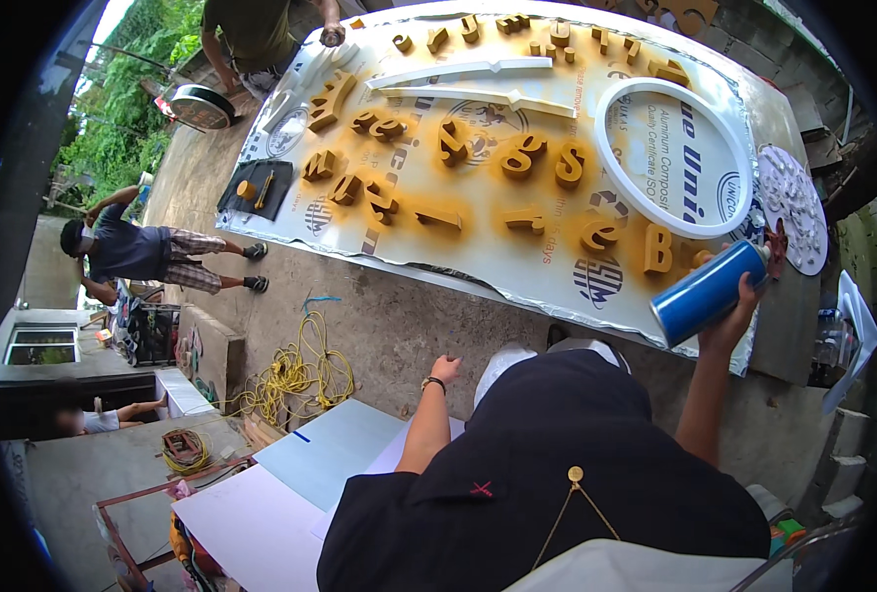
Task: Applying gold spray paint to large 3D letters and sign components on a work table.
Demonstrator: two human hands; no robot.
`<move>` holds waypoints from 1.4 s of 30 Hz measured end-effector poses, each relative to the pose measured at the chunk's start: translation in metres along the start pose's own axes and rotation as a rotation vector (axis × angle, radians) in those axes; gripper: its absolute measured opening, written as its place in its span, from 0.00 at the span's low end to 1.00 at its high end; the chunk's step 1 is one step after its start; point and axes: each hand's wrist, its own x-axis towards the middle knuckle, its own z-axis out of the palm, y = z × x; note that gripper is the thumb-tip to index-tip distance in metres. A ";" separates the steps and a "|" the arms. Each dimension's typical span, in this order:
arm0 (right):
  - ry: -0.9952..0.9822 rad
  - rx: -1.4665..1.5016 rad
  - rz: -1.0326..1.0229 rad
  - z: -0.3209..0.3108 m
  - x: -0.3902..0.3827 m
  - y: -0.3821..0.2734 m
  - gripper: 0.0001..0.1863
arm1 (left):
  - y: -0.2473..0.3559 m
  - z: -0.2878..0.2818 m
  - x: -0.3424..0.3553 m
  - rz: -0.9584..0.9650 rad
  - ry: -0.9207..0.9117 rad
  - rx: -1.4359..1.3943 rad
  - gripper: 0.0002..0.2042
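Note:
My right hand [729, 311] grips a blue spray can [703, 294], tilted over the right front of a foil-edged table covered with a printed panel [497, 261]. Close to the can stands a gold-painted letter cut-out [657, 252]; several more gold letters [569, 165] stand in rows amid orange overspray. Behind them lie white strips [468, 65], and a large white ring [606, 133] is at the right. My left hand [444, 367] hangs below the table's front edge, fingers curled; whatever they may hold is too small to make out.
Co-workers are at the far end [246, 35], standing at left [127, 252] and in a doorway [103, 419]. A yellow cord coil [300, 375] lies on the concrete. Pale sheets [241, 508] are at lower left, a white disc [794, 207] at right, a black tray [251, 192] at the table's left.

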 end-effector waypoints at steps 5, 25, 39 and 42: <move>0.338 0.299 0.022 -0.056 0.049 0.011 0.30 | -0.028 -0.001 -0.008 -0.003 0.090 -0.043 0.24; 0.355 -0.728 -0.522 -0.045 0.023 0.043 0.36 | 0.003 -0.035 0.012 0.014 -0.010 0.051 0.23; 0.363 0.004 -0.022 -0.034 0.010 0.025 0.34 | 0.000 -0.027 0.013 0.040 -0.006 0.083 0.21; 0.291 -0.228 -0.159 -0.030 0.008 0.028 0.37 | -0.004 -0.022 0.005 0.012 0.020 0.104 0.21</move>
